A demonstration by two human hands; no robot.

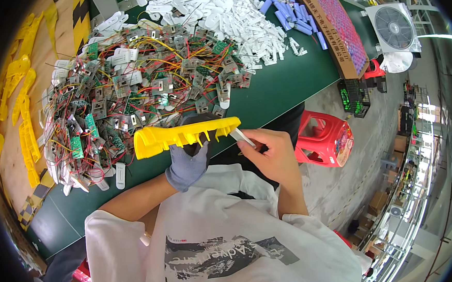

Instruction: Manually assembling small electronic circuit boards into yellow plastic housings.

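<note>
In my left hand [187, 166], which wears a grey glove with dark parts, is a long yellow plastic shell [184, 133]. My fingers wrap round its middle, and small ribs and pegs show along its lower edge. My bare right hand [274, 152] pinches a slim whitish strip [242, 138] at the shell's right end. The strip's tip meets or nearly meets the shell; I cannot tell which. Just beyond the shell, a heap of small circuit boards with red, yellow and black wires [150, 88] covers much of the green table [272, 94].
White plastic pieces [244, 23] lie heaped at the back, beside blue-purple cylindrical cells [293, 15] and a cardboard box of cells [328, 31]. More yellow shells [27, 130] rest on a wooden surface at left. A red stool [324, 137] stands on the floor at right.
</note>
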